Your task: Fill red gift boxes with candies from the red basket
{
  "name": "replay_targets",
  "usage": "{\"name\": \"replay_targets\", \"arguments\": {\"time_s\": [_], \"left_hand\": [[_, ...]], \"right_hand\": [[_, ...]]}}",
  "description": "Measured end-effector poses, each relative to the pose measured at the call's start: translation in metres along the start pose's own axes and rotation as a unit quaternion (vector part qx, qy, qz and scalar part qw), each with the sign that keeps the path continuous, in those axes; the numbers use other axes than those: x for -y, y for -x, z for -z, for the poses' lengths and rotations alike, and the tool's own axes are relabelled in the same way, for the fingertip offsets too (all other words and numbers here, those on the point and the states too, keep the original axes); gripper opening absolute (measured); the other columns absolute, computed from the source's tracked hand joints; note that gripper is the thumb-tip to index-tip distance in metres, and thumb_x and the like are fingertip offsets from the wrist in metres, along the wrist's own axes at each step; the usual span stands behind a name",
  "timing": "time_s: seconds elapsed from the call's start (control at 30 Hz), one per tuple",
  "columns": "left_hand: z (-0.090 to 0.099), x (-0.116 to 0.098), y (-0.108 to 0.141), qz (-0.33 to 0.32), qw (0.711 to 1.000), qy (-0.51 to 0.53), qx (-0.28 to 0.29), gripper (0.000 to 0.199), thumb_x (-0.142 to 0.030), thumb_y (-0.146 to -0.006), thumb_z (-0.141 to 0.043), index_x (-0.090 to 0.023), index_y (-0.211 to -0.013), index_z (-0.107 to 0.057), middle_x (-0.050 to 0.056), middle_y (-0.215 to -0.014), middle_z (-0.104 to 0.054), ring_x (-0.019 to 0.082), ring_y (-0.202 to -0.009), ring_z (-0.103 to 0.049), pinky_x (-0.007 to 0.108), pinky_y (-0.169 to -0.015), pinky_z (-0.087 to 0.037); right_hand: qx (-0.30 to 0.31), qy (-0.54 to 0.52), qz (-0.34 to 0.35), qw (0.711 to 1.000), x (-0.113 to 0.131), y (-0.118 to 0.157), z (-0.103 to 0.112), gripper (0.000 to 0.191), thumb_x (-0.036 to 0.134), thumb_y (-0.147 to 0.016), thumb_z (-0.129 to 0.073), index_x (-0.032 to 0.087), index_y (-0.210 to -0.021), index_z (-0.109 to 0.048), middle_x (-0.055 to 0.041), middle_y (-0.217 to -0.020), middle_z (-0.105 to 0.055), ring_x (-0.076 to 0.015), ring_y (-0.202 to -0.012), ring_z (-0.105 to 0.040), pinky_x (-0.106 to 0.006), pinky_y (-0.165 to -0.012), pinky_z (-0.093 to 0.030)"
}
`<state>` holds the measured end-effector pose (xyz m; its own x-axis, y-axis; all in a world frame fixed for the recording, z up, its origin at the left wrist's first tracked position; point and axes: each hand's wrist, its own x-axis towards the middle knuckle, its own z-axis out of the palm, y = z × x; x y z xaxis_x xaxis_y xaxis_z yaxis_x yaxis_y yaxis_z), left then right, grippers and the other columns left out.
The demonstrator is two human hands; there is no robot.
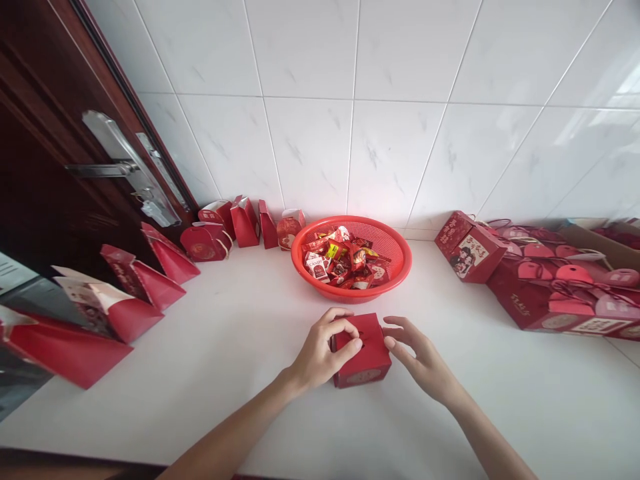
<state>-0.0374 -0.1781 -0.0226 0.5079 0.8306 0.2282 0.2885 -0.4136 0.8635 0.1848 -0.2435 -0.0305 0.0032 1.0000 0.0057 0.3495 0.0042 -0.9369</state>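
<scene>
A small red gift box (367,347) sits on the white counter before me, with a slot in its top and a pale round print on its front. My left hand (325,350) grips it from the left, thumb and index finger bent over the top by the slot. Close to the box's right side is my right hand (415,357), its fingers apart and holding nothing; I cannot tell whether a fingertip touches the box. Just behind stands a red plastic basket (400,267) filled with wrapped candies (345,260).
Several red paper gift boxes (205,241) line the wall and the counter's left side (125,307). At the right are a printed red box (473,247) and a cluster of boxes with cord handles (560,287). A dark door (45,100) with a metal handle borders the left.
</scene>
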Motion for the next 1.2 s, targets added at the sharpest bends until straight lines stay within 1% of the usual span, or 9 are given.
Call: {"name": "replay_targets", "arguments": {"time_s": [0.1,0.2,0.33,0.47,0.6,0.8,1.0,1.07,1.2], "left_hand": [[-0.003,0.000,0.002,0.006,1.000,0.002,0.006,0.022,-0.036,-0.094,-0.057,-0.021,-0.085,-0.071,0.010,-0.115,-0.067,0.028,-0.129,-0.058,0.039,-0.106,-0.050],[-0.008,-0.001,0.005,0.012,1.000,-0.012,0.025,0.025,-0.040,-0.096,-0.056,-0.022,-0.100,-0.073,0.012,-0.131,-0.061,0.030,-0.137,-0.051,0.042,-0.111,-0.047],[-0.011,-0.002,0.007,0.008,0.998,-0.013,0.068,0.038,-0.045,-0.098,-0.055,-0.025,-0.127,-0.070,0.013,-0.155,-0.043,0.032,-0.147,-0.039,0.048,-0.118,-0.042],[0.000,-0.001,0.004,-0.007,0.999,0.001,0.032,0.045,-0.035,-0.096,-0.056,-0.027,-0.140,-0.061,0.012,-0.156,-0.043,0.030,-0.144,-0.044,0.049,-0.119,-0.041],[0.010,0.004,0.000,0.057,0.998,-0.002,-0.022,0.058,-0.014,-0.079,-0.056,-0.023,-0.137,-0.056,0.011,-0.130,-0.061,0.022,-0.103,-0.069,0.045,-0.100,-0.056],[0.004,0.000,-0.005,0.081,0.993,0.081,0.024,0.063,-0.014,-0.070,-0.062,-0.023,-0.132,-0.056,0.010,-0.133,-0.061,0.013,-0.075,-0.069,0.032,-0.075,-0.061],[0.020,-0.029,-0.025,0.230,0.939,0.252,0.049,0.049,-0.011,-0.066,-0.057,-0.019,-0.113,-0.068,0.006,-0.113,-0.067,0.008,-0.066,-0.060,0.024,-0.067,-0.055],[0.022,-0.040,-0.031,0.250,0.916,0.310,0.050,0.042,-0.011,-0.066,-0.059,-0.018,-0.106,-0.069,0.006,-0.110,-0.068,0.007,-0.065,-0.059,0.024,-0.067,-0.054],[0.011,-0.063,-0.037,0.246,0.895,0.369,0.055,0.026,-0.017,-0.075,-0.065,-0.018,-0.101,-0.067,0.009,-0.111,-0.069,0.016,-0.083,-0.068,0.030,-0.076,-0.058]], "right_hand": [[0.003,-0.042,-0.032,0.999,0.006,-0.003,0.007,0.055,0.067,-0.090,-0.061,0.021,-0.119,-0.059,-0.0081,-0.090,-0.075,-0.0257,-0.088,-0.071,-0.038,-0.075,-0.057],[-0.006,-0.127,-0.030,0.991,0.018,-0.007,0.013,0.052,0.059,-0.081,-0.077,0.021,-0.112,-0.062,0.0009,-0.070,-0.065,-0.0175,-0.066,-0.063,-0.030,-0.064,-0.051],[-0.004,-0.196,0.020,0.980,0.038,-0.011,0.009,0.043,0.050,-0.079,-0.081,0.022,-0.107,-0.064,-0.0021,-0.081,-0.069,-0.0152,-0.068,-0.061,-0.027,-0.061,-0.049],[0.025,-0.089,0.060,0.994,0.048,-0.012,-0.003,0.027,0.042,-0.087,-0.071,0.021,-0.104,-0.068,-0.0026,-0.083,-0.070,-0.0135,-0.061,-0.057,-0.029,-0.059,-0.048],[0.010,0.002,0.070,0.997,0.049,-0.011,-0.005,0.020,0.033,-0.088,-0.064,0.020,-0.103,-0.071,0.0006,-0.069,-0.065,-0.0146,-0.060,-0.054,-0.029,-0.059,-0.046],[0.012,-0.012,0.081,0.997,0.057,-0.010,0.010,0.022,0.033,-0.088,-0.064,0.019,-0.104,-0.071,0.0010,-0.068,-0.066,-0.0146,-0.059,-0.058,-0.030,-0.061,-0.050],[-0.021,-0.059,0.077,0.995,0.071,-0.010,0.032,0.030,0.046,-0.086,-0.071,0.019,-0.098,-0.070,-0.0035,-0.084,-0.070,-0.0143,-0.060,-0.061,-0.031,-0.061,-0.053],[-0.027,-0.052,0.084,0.995,0.074,-0.008,0.034,0.033,0.050,-0.085,-0.072,0.019,-0.096,-0.070,-0.0049,-0.089,-0.071,-0.0132,-0.060,-0.058,-0.030,-0.059,-0.052],[-0.018,0.035,0.096,0.995,0.075,-0.002,0.025,0.035,0.055,-0.084,-0.074,0.020,-0.087,-0.068,-0.0012,-0.074,-0.065,-0.0139,-0.061,-0.054,-0.028,-0.057,-0.048]]}}
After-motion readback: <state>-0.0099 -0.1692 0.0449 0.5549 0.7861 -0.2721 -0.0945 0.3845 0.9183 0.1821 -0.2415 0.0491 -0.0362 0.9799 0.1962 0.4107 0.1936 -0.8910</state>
